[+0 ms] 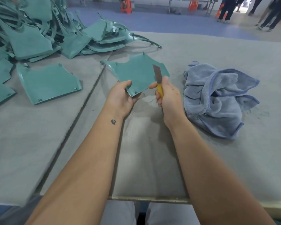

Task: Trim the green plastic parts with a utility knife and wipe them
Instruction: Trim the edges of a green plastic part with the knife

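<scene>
Left hand (pixel 120 96): fingers grip the near corner of a green plastic part (pixel 136 73) above the table (pixel 201 159)
Right hand (pixel 167 96): fingers wrapped round the utility knife (pixel 158 80), blade up
Cloth (pixel 217 98): crumpled, right of the hands

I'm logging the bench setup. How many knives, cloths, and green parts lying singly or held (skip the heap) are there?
Utility knife: 1
Blue cloth: 1
Green parts apart from the heap: 2, held and lying flat
Total: 4

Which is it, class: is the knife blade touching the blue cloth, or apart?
Apart. The head view shows bare table between the knife blade and the blue cloth.
</scene>
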Demonstrator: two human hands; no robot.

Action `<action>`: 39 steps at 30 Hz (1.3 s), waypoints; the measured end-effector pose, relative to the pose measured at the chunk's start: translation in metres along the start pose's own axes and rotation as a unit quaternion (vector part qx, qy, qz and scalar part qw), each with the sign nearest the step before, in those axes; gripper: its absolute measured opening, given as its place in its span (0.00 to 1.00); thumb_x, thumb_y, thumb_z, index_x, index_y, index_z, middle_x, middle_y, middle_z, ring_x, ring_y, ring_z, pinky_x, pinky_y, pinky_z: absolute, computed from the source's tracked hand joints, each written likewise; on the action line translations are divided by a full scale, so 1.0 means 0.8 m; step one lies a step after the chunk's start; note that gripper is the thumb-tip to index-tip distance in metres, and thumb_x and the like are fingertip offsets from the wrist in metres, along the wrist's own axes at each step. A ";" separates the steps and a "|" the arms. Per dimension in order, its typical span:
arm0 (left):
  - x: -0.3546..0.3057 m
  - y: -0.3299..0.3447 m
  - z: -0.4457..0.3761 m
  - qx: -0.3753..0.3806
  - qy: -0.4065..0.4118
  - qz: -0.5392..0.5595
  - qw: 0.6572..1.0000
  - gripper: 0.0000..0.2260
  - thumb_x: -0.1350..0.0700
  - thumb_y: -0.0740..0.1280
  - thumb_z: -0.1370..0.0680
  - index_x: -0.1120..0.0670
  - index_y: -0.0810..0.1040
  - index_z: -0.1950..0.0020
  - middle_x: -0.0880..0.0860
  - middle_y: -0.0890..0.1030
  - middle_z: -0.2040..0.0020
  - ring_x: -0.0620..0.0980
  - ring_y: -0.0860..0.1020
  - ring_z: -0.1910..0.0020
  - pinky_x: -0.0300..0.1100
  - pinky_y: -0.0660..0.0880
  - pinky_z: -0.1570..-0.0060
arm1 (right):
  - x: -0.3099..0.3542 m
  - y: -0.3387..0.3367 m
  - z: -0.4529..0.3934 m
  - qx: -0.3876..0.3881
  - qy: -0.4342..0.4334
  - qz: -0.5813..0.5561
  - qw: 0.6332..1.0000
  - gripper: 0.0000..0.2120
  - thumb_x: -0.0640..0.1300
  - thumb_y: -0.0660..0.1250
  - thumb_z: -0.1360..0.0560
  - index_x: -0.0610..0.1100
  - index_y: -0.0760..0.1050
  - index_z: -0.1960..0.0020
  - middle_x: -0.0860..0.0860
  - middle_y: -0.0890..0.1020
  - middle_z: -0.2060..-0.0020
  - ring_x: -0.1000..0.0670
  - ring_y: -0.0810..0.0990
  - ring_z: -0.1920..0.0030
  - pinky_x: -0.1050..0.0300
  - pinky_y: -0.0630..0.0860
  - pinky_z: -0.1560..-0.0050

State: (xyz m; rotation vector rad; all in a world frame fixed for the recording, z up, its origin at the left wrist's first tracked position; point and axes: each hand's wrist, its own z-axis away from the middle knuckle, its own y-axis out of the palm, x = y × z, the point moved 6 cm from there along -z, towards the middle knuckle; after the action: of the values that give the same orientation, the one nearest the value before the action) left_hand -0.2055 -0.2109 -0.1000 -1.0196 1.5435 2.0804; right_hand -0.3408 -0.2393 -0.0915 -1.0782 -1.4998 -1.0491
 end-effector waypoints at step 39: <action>-0.005 -0.007 0.006 -0.035 0.029 0.046 0.998 0.10 0.62 0.55 0.16 0.61 0.74 0.40 0.59 0.82 0.52 0.50 0.84 0.64 0.43 0.82 0.64 | 0.003 0.017 0.005 0.102 -0.064 0.107 0.987 0.13 0.37 0.61 0.21 0.45 0.73 0.63 0.50 0.69 0.74 0.56 0.65 0.72 0.66 0.63 0.70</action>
State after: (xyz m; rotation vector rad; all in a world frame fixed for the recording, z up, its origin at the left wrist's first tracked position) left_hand -0.2010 -0.2041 -0.1005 -1.0620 1.5829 2.2000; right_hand -0.3291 -0.2324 -0.0886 -1.1480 -1.5173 -0.6734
